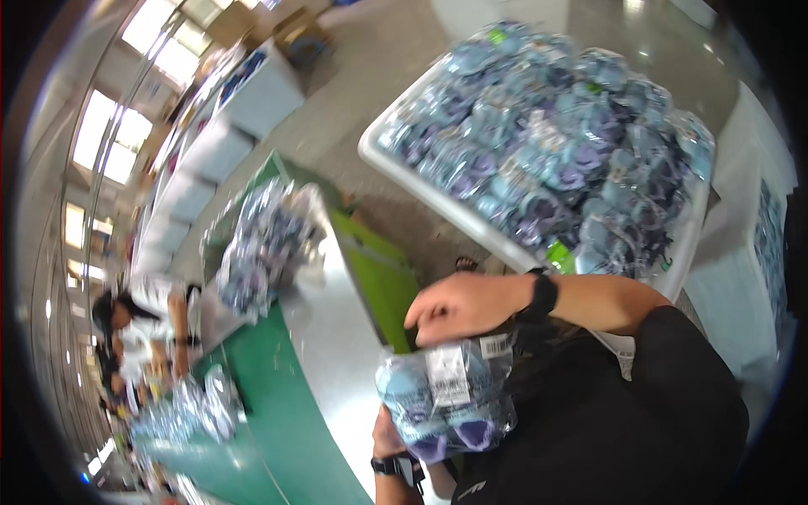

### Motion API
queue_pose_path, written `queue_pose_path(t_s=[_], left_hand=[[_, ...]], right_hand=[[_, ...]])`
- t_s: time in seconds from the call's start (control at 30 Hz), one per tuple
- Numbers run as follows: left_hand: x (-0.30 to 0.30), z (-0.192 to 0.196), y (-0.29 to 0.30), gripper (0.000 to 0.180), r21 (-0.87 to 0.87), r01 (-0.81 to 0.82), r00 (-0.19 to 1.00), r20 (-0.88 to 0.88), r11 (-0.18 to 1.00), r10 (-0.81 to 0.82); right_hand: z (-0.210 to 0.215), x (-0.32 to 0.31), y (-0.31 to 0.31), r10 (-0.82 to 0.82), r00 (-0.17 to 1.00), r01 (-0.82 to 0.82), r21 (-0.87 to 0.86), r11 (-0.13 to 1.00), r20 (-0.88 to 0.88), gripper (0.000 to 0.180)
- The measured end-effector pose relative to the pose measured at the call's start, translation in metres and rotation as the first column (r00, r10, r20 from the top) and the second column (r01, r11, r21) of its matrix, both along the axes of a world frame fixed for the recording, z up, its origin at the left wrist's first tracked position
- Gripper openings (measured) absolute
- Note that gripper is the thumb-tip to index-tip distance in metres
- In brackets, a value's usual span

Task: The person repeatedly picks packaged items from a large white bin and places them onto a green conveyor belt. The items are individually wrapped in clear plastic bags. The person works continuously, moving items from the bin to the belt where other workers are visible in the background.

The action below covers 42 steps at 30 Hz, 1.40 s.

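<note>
A clear plastic bag with a pair of light-blue and purple shoes (410, 391) is in front of my body, white labels on its upper side. My left hand (386, 436) grips it from its left lower side, the fingers mostly hidden beneath the bag. Just above the bag's far edge is my right hand (463, 307), slightly blurred, its fingers curled and closed; whether anything small is between them is hidden.
Bagged shoes (530, 126) fill a large white bin (438, 194) at the far right. More bags (265, 244) are heaped at the end of a green-topped conveyor (278, 404) with a metal edge. Another person (147, 316) works at the left. A white container (741, 252) stands right.
</note>
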<state>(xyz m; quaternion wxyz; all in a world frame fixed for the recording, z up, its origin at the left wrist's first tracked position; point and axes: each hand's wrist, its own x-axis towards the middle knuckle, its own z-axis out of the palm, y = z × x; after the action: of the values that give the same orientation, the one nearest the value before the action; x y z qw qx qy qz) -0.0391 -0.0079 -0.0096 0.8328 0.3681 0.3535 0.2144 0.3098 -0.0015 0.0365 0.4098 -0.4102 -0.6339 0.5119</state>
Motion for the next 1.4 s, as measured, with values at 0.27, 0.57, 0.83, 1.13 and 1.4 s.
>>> queue_pose_path(t_s=[0.27, 0.57, 0.83, 1.13, 1.4], left_hand=[[0.038, -0.003, 0.024, 0.079, 0.047, 0.152, 0.986, -0.073, 0.987, -0.148], [-0.01, -0.024, 0.026, 0.046, -0.014, -0.447, 0.893, -0.057, 0.895, 0.445], [-0.048, -0.048, 0.03, 0.061, 0.097, -0.39, 0.907, -0.128, 0.916, 0.4], [-0.053, -0.056, 0.02, 0.055, 0.096, -0.457, 0.875, -0.133, 0.884, 0.466], [-0.065, -0.028, 0.029, 0.047, 0.123, -0.485, 0.855, -0.142, 0.866, 0.499]], right_hand=[[-0.014, 0.001, 0.021, 0.268, 0.951, -0.279, 0.051, 0.959, 0.156, 0.052], [-0.054, 0.164, 0.015, -0.756, 0.648, 0.684, -0.366, 0.632, -0.093, 0.032], [-0.057, 0.343, 0.07, -0.893, 0.032, 0.824, -0.493, 0.278, -0.45, 0.031], [-0.116, 0.296, 0.108, -0.853, 0.511, 0.734, -0.464, 0.496, -0.103, 0.031], [-0.105, 0.166, 0.073, -0.603, 0.78, 0.489, -0.439, 0.754, -0.166, 0.026]])
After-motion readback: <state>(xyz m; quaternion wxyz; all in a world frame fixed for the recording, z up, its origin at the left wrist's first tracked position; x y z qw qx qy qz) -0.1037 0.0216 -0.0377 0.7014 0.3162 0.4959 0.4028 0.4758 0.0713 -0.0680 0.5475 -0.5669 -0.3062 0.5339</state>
